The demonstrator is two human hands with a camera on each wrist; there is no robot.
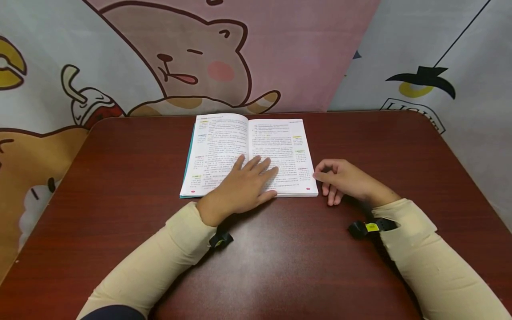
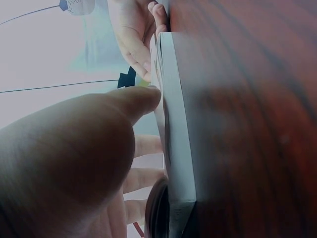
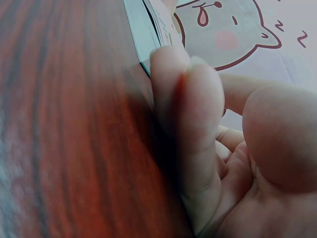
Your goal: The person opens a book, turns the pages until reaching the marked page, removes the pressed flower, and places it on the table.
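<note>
An open book [image 1: 276, 146] with printed pages lies on the dark red-brown table, its teal cover showing at the left edge. My left hand [image 1: 246, 186] rests with fingers spread across the lower middle of the pages, over the inner fold. Its thumb [image 2: 143, 101] lies along the book's near edge in the left wrist view. My right hand [image 1: 340, 180] is at the book's right edge, thumb and forefinger tips close together there, other fingers bent down toward the table. Whether a page is between those tips is hidden; in the right wrist view the bent fingers [image 3: 198, 109] cover them.
The table [image 1: 272, 275] extends on all sides of the book. Behind it stands a wall covering with cartoon drawings [image 1: 200, 58]. Black straps with small devices [image 1: 370, 227] sit on both wrists, below beige sleeves [image 1: 440, 262].
</note>
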